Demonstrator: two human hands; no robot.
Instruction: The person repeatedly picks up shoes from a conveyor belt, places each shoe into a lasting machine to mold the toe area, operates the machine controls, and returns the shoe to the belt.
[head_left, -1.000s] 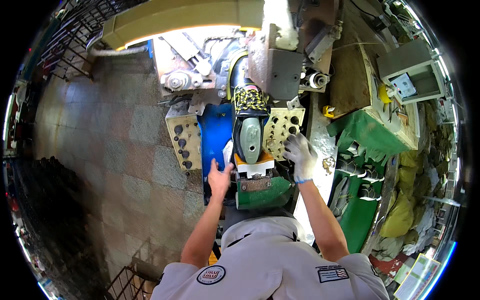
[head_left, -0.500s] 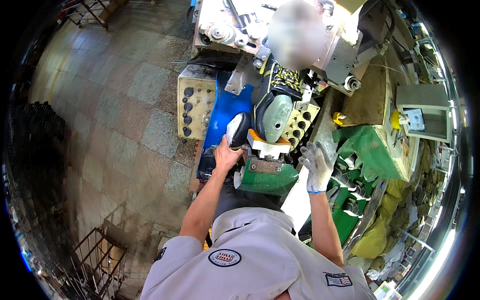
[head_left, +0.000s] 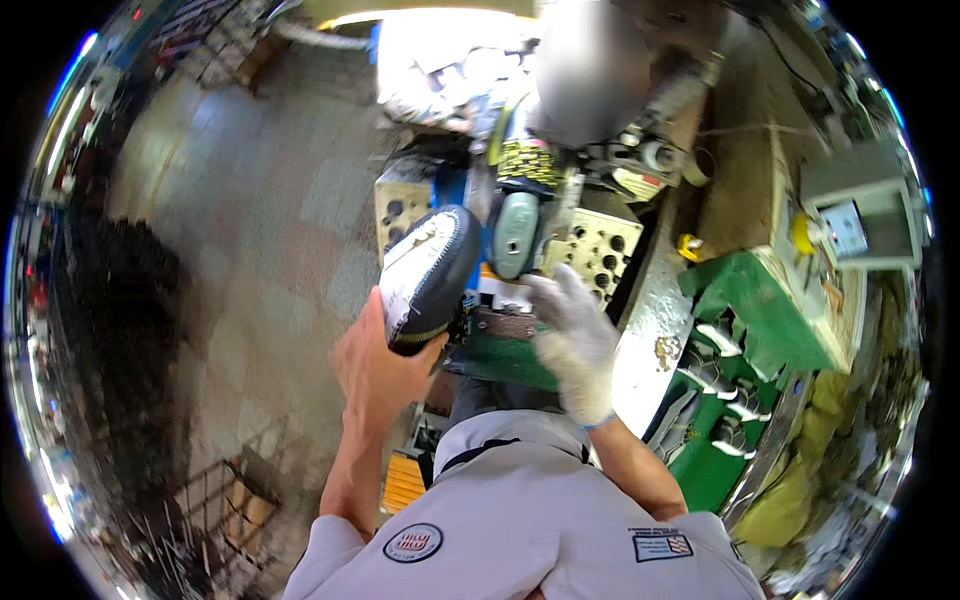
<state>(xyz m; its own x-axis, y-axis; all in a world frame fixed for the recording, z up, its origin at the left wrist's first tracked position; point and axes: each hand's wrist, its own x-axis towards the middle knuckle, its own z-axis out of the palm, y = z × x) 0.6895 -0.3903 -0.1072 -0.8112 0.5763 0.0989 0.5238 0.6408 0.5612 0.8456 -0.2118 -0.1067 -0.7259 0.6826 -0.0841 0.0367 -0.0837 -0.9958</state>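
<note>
My bare left hand (head_left: 375, 365) grips a black shoe upper with a pale underside (head_left: 428, 278), lifted and tilted in front of the machine. Just right of it, my right hand (head_left: 572, 340) wears a white glove, fingers spread, holding nothing, and hovers near the machine's grey rounded head (head_left: 515, 233). Below both hands sits the machine's green base (head_left: 500, 355).
Two cream perforated panels (head_left: 602, 252) flank the machine head. A green rack holding several shoe pieces (head_left: 725, 400) stands at the right. A grey control box (head_left: 850, 215) sits at the far right. A wire basket (head_left: 235, 510) lies on the tiled floor (head_left: 250, 240) at lower left.
My left hand has lifted the shoe upper off the machine and brought it up and left. The gloved right hand has moved in toward the machine head.
</note>
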